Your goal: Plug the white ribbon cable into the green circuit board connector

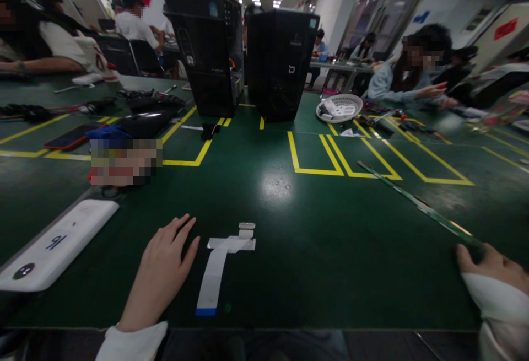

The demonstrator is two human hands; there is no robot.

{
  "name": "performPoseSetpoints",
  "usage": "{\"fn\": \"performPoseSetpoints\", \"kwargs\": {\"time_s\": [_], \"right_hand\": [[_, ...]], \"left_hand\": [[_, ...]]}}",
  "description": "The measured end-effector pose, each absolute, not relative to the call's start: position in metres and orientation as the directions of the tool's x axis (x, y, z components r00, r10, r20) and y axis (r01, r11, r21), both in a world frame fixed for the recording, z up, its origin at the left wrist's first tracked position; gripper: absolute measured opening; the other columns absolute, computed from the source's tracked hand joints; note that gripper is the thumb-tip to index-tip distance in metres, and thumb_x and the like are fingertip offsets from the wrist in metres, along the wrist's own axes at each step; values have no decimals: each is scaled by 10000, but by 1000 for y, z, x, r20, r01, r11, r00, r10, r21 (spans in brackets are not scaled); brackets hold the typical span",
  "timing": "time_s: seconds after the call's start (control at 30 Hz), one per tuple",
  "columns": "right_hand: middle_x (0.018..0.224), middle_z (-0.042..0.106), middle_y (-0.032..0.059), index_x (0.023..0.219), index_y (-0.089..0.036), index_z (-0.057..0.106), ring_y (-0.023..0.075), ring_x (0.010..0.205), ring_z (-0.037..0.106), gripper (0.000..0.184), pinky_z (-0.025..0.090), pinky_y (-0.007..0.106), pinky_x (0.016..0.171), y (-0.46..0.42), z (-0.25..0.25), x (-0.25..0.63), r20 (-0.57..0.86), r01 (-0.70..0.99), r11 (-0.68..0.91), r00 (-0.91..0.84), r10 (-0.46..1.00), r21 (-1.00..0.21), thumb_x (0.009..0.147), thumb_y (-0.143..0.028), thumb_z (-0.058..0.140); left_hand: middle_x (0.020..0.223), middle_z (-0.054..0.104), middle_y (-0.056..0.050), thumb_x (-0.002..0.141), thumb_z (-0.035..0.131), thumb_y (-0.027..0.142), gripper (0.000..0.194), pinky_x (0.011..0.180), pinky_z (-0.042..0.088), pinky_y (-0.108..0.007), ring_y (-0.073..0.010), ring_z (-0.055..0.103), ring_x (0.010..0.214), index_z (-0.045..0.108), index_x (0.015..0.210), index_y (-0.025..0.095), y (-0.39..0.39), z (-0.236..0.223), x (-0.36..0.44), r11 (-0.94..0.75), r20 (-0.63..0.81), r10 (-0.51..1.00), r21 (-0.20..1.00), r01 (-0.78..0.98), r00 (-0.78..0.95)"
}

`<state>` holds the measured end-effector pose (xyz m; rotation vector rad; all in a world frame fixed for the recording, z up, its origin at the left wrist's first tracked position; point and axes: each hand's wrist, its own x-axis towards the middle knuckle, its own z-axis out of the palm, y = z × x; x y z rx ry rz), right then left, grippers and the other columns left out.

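My left hand (163, 267) lies on the green tabletop with its fingers stretched out and the thumb apart, holding nothing. Just to its right is a flat white ribbon cable (212, 281) with a blue end, crossed by pieces of clear-looking tape and topped by a small connector (247, 226). Over at the right edge, my right hand (496, 267) grips the near end of a long, narrow green circuit board strip (421, 206). The strip slants away to the far left, low over or on the table; I cannot tell which. Some right fingers are blurred.
A white device (61, 245) with a round dark spot lies at the left. Two black computer towers (206, 58) stand at the back. Beyond the yellow tape marks (318, 172) sits a white basket (339, 108). Dark cables and tools (144, 102) lie left; a co-worker (413, 80) sits right.
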<state>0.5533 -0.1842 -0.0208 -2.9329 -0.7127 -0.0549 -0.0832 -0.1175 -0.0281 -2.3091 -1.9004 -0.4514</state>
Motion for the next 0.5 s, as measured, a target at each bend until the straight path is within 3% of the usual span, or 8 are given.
{"fn": "performPoseSetpoints", "kwargs": {"time_s": [0.13, 0.33, 0.43, 0.5], "right_hand": [[1411, 363, 292, 1477, -144, 354, 398, 1347, 330, 915, 327, 516, 1027, -181, -20, 592, 55, 512, -842, 858, 511, -167, 766, -698, 197], [1386, 382, 316, 1437, -160, 427, 385, 1349, 329, 798, 342, 562, 1002, -165, -19, 633, 115, 571, -787, 820, 561, -235, 800, -622, 294], [1347, 423, 333, 1396, -106, 465, 378, 1341, 343, 739, 344, 573, 990, -153, -22, 650, 148, 643, -747, 766, 626, -167, 827, -558, 327], [1293, 494, 305, 1363, -109, 492, 359, 1311, 392, 674, 360, 560, 980, -146, -26, 661, 188, 700, -712, 707, 681, -55, 849, -512, 328]], "left_hand": [[1379, 533, -168, 941, 298, 496, 582, 1063, 397, -531, -342, 501, 1267, 533, 1323, 126, -118, -27, -82, -194, 297, 942, 103, 976, 155], [1394, 519, -167, 940, 293, 492, 583, 1058, 406, -525, -338, 492, 1277, 522, 1334, 128, -119, -27, -82, -189, 286, 946, 101, 977, 154], [1397, 516, -161, 938, 294, 501, 585, 1052, 411, -526, -337, 497, 1272, 519, 1338, 138, -119, -28, -84, -186, 279, 948, 101, 977, 152], [1397, 515, -161, 938, 292, 506, 589, 1051, 411, -525, -338, 500, 1268, 520, 1337, 138, -118, -28, -84, -186, 275, 949, 99, 977, 153]]}}
